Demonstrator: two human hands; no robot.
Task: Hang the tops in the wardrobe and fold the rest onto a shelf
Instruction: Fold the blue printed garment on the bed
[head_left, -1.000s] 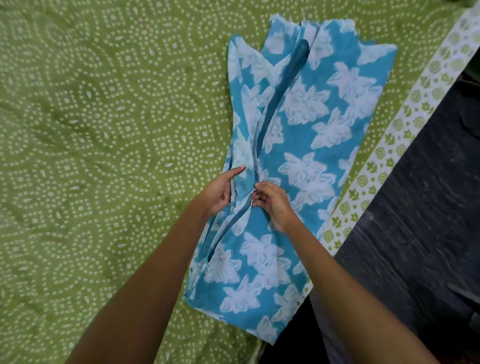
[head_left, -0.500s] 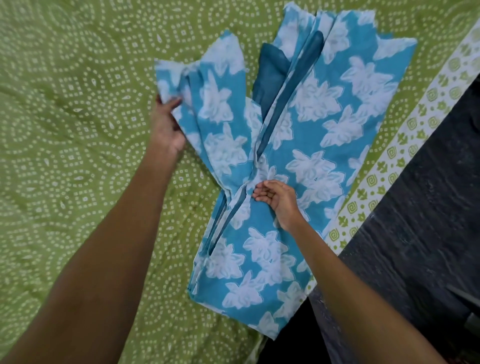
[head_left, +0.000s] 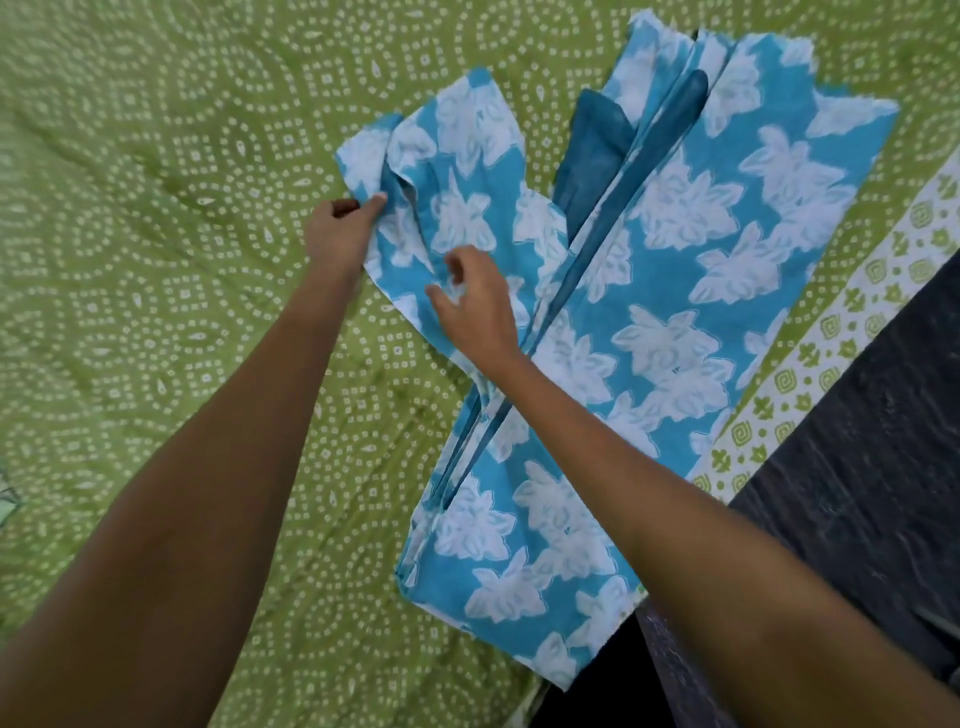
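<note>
1. The bed (head_left: 156, 260) fills most of the view, covered by a green sheet with white dotted patterns and a white border with green motifs along its right edge. Beyond that edge is a dark floor (head_left: 857, 467).

2. The garment (head_left: 675, 322), blue cloth printed with large white flowers, lies on the sheet near the bed's right edge. Its near end reaches the edge of the bed. Its far end fans out, with a darker plain blue inner side showing along the middle crease. I cannot tell for certain whether it is trousers or a top; it is being laid flat, which suits the folding half of the task.

3. A loose flap (head_left: 457, 171) of the same cloth is spread out to the left of the main body and looks rumpled.

4. The left hand (head_left: 340, 234) pinches the outer edge of that flap between thumb and fingers, pulling it sideways.

5. The right hand (head_left: 478, 306) is over the flap nearer the middle crease, its fingers loosely bent. Whether they pinch the cloth or only touch it, I cannot tell.

6. Step in hand, as I judge it: spreading and straightening the garment before folding. No shelf or wardrobe is in view.

7. The next move probably calls for smoothing the flap flat, lining its edge up with the main body, then folding it over along the middle crease.
</note>
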